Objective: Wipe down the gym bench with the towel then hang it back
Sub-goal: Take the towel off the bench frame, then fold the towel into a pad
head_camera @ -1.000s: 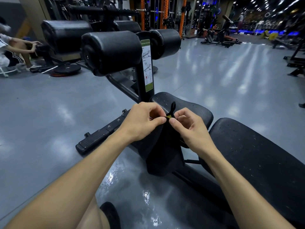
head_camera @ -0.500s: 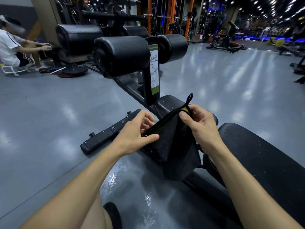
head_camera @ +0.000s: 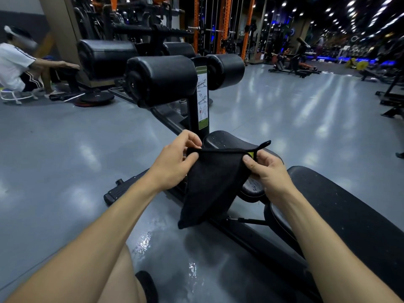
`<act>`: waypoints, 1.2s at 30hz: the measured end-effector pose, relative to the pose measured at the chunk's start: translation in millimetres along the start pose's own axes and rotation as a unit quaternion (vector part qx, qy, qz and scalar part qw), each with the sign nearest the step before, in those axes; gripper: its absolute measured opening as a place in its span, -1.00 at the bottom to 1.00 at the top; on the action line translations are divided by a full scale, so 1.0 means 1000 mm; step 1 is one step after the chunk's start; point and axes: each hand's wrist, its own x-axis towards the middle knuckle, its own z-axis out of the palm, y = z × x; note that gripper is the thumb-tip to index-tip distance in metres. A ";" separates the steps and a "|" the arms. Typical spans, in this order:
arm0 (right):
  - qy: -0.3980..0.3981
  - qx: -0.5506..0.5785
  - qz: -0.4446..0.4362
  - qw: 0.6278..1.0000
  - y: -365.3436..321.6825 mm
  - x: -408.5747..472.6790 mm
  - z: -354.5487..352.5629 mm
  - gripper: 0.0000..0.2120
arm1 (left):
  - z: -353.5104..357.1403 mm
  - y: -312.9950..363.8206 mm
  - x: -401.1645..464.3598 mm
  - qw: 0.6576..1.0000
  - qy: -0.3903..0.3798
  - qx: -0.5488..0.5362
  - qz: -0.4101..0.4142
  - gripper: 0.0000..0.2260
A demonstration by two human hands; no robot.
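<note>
A small black towel point(head_camera: 209, 184) hangs stretched between my hands above the bench's seat pad point(head_camera: 227, 139). My left hand point(head_camera: 175, 162) pinches its upper left corner. The upper right corner, with a yellow tag and a black hanging loop point(head_camera: 263, 145), is pinched by my right hand point(head_camera: 265, 171). The towel's lower tip dangles free over the bench frame. The long black back pad point(head_camera: 349, 215) runs down to the right, speckled with droplets.
Black foam leg rollers point(head_camera: 161, 80) on an upright post with a green-edged instruction label point(head_camera: 202, 99) stand just beyond the seat. A person in a white shirt point(head_camera: 13, 64) crouches far left. Racks and machines line the back; the grey floor is wet by my knee.
My hands have drawn apart, spreading the bunched towel into a taut top edge. The loop end moved right with my right hand. The view shifted so the bench sits lower.
</note>
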 end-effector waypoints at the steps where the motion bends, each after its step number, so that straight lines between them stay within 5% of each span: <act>1: -0.026 0.029 0.012 0.999 -0.002 0.000 0.000 -0.80 | -0.004 0.000 0.002 1.000 -0.003 0.002 -0.006 -0.71; 5: -0.048 0.049 0.045 0.997 -0.012 -0.004 0.009 -0.74 | -0.007 0.006 0.000 1.000 0.016 -0.017 -0.005 -0.68; 9: 0.053 0.065 0.053 0.995 -0.053 0.018 0.020 -0.82 | -0.012 0.034 0.030 0.964 0.110 -0.233 -0.065 -0.80; 10: 0.065 0.066 0.047 0.995 -0.066 0.027 0.023 -0.80 | -0.019 0.039 0.040 0.950 0.099 -0.280 -0.094 -0.83; 11: 0.077 0.065 0.043 0.994 -0.076 0.033 0.026 -0.78 | -0.023 0.042 0.047 0.943 0.044 -0.303 -0.132 -0.65; 14: 0.108 0.047 0.052 0.992 -0.081 0.040 0.034 -0.83 | -0.009 0.027 0.025 0.904 -0.164 -0.318 -0.234 -0.40; 18: 0.148 0.054 0.095 0.983 -0.072 0.042 0.028 -0.78 | 0.019 -0.003 0.008 0.907 -0.104 -0.307 -0.270 -0.72; 22: 0.007 0.128 0.234 0.964 -0.043 0.021 0.006 -0.41 | 0.026 0.003 0.021 0.902 -0.028 -0.344 -0.258 -0.80; 28: -0.081 0.084 0.264 0.958 -0.027 -0.002 -0.012 -0.39 | 0.021 0.019 0.027 0.884 0.018 -0.357 -0.301 -0.82; 36: -0.049 0.012 0.164 0.985 -0.032 -0.016 -0.016 -0.86 | 0.026 0.023 0.020 0.881 0.012 -0.331 -0.338 -0.88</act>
